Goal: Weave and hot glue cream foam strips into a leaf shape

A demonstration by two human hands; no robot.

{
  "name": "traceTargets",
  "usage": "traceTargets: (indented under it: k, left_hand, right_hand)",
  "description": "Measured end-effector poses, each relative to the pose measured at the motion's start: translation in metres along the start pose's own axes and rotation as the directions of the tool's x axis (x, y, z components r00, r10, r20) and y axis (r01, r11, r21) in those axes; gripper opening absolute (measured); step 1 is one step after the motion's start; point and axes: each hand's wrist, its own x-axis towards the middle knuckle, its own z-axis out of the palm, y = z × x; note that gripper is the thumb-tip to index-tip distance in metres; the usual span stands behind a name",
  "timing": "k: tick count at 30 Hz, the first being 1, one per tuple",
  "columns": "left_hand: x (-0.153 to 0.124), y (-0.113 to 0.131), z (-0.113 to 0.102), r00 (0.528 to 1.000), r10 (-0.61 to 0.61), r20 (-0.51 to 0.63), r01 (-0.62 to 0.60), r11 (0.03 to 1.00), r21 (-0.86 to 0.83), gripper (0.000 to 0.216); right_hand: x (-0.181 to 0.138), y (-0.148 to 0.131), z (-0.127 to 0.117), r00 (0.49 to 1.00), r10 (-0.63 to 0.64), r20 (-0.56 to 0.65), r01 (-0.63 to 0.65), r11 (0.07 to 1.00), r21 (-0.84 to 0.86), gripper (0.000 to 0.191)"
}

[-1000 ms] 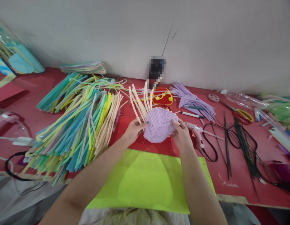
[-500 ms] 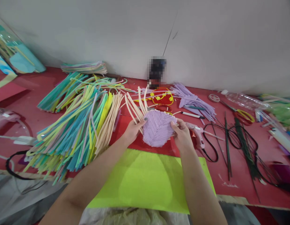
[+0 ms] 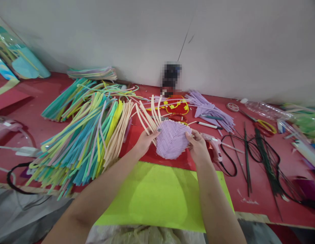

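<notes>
A lilac leaf-shaped panel of pipe cleaners laid side by side in slanted rows is held up between my hands. My left hand grips its left edge, thumb on the front face. My right hand pinches the upper right edge, its fingers behind. Cream pipe cleaners fan out above my left hand; whether it also holds them is unclear. Beneath lie a red sheet and a yellow-green sheet.
To the left spreads a large pile of coloured pipe cleaners. A pink glue gun lies by my right hand, with a pen and lilac pipe cleaners behind. Scissors and dark green stems are further right.
Almost nothing differs. The lilac panel and the hands keep their hold, with only a very slight shift to the right in view.
</notes>
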Motion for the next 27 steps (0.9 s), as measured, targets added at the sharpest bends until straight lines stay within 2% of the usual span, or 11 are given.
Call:
traceTargets:
  k: [6,13,19,25,27]
  left_hand:
    - [0.0,0.003,0.002,0.99,0.139,0.015,-0.14,0.984,0.11,0.035]
    - [0.003,0.0,-0.003,0.991,0.122,-0.05,-0.113,0.982,0.153,0.033]
    - [0.004,0.002,-0.006,0.975,0.181,-0.127,-0.149,0.962,0.229,0.031]
    - [0.002,0.011,-0.001,0.954,0.301,0.011,-0.292,0.916,0.275,0.038]
    - [0.002,0.012,-0.001,0.948,0.319,0.022,-0.31,0.9,0.307,0.039]
  right_hand:
    - [0.003,0.003,0.0,0.999,0.032,-0.018,-0.032,0.999,0.015,0.031]
    - [0.002,0.0,-0.003,0.999,0.028,-0.015,-0.029,0.997,-0.071,0.035]
    - [0.002,-0.004,-0.003,0.997,0.068,-0.028,-0.07,0.993,-0.091,0.038]
    - [0.002,-0.004,-0.005,0.997,0.071,-0.04,-0.076,0.988,-0.137,0.04]
    - [0.002,-0.003,-0.005,0.997,0.063,-0.032,-0.067,0.987,-0.146,0.04]
